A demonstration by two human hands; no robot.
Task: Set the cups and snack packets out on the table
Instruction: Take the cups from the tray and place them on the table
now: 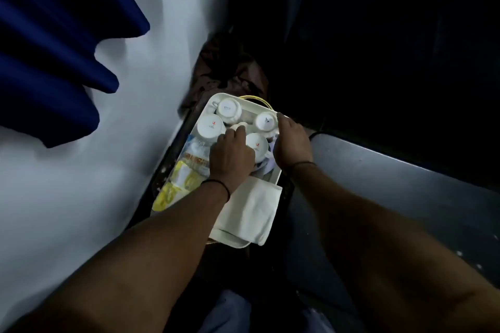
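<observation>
A: Cam count?
B: One. Head-worn, wide-angle, no 2nd view, so no shared area.
A: Facing?
B: Fwd and steeply down, over both forearms onto white tray at frame centre.
A: Range?
B: Close, arm's reach. Edges bend w/ the lens; blue curtain top left, right side dark.

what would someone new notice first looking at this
The eye goes to the bright white tray in the middle of a dim scene, with white cups upside down at its far end and yellow snack packets along its left side. Both hands reach in: the left hand over a small cup among the others, the right hand at the tray's right rim. A folded white cloth lies over the near end.
</observation>
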